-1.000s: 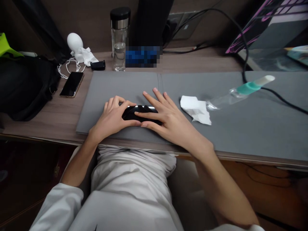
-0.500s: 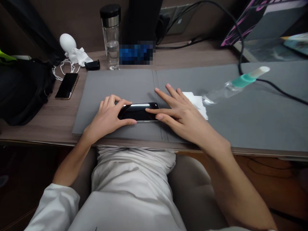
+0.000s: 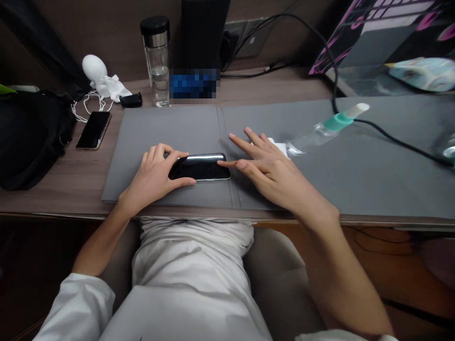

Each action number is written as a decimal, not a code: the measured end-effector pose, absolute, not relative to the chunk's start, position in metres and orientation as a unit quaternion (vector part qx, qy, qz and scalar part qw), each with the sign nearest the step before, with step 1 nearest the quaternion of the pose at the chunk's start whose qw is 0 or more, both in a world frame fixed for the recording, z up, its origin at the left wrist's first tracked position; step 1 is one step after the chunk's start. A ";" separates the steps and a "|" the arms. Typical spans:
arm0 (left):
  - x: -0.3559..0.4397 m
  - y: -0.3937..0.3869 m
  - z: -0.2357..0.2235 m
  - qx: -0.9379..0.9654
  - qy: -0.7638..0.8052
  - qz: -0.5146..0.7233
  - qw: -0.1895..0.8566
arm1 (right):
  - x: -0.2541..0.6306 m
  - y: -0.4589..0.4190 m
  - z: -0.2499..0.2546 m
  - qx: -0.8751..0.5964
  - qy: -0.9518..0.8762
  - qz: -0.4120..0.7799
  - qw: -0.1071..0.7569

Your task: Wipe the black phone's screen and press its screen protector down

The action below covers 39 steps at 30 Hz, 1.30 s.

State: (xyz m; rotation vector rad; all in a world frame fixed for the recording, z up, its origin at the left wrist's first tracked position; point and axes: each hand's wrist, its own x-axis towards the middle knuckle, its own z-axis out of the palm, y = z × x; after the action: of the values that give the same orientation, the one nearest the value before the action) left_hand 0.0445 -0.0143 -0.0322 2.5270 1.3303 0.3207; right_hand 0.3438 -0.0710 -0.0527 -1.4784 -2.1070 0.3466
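A black glossy smartphone (image 3: 204,168) lies flat, screen up, on a grey desk mat (image 3: 170,128). My left hand (image 3: 152,173) grips its left end, thumb along the near edge and index finger along the far edge. My right hand (image 3: 273,166) is spread over the mat, with its index fingertip on the right part of the screen. Behind that hand, white tissue (image 3: 280,148) is partly hidden. A clear spray bottle with a green collar (image 3: 320,133) lies beside the tissue, tilted toward the upper right.
A second phone (image 3: 94,130) lies at the left by a black bag (image 3: 33,137). Behind the mat stand a water bottle (image 3: 159,61) and a white egg-shaped object (image 3: 94,68) with a white cord. A black cable (image 3: 394,137) crosses the mat's right side.
The view has shifted slightly, so most objects appear further left. My right thumb has lifted off the phone's right end, while its index finger stays on the screen.
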 end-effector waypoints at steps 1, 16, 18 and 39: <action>0.044 -0.014 -0.032 0.872 0.458 0.110 0.132 | 0.344 -0.071 -0.052 -0.551 -0.779 0.134 0.268; 0.044 -0.014 -0.033 0.880 0.447 0.115 0.114 | 0.346 -0.075 -0.040 -0.575 -0.744 0.201 0.275; 0.044 -0.014 -0.032 0.881 0.446 0.112 0.111 | 0.346 -0.076 -0.040 -0.574 -0.747 0.198 0.271; 0.025 -0.003 -0.026 0.917 0.373 0.079 0.118 | 0.344 -0.081 -0.037 -0.537 -0.785 0.177 0.251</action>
State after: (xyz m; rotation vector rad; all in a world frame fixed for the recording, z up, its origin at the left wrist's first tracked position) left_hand 0.0253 -0.0034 -0.0264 2.6832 1.0906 0.2300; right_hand 0.3440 -0.0806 -0.0368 -1.4626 -2.1377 0.4811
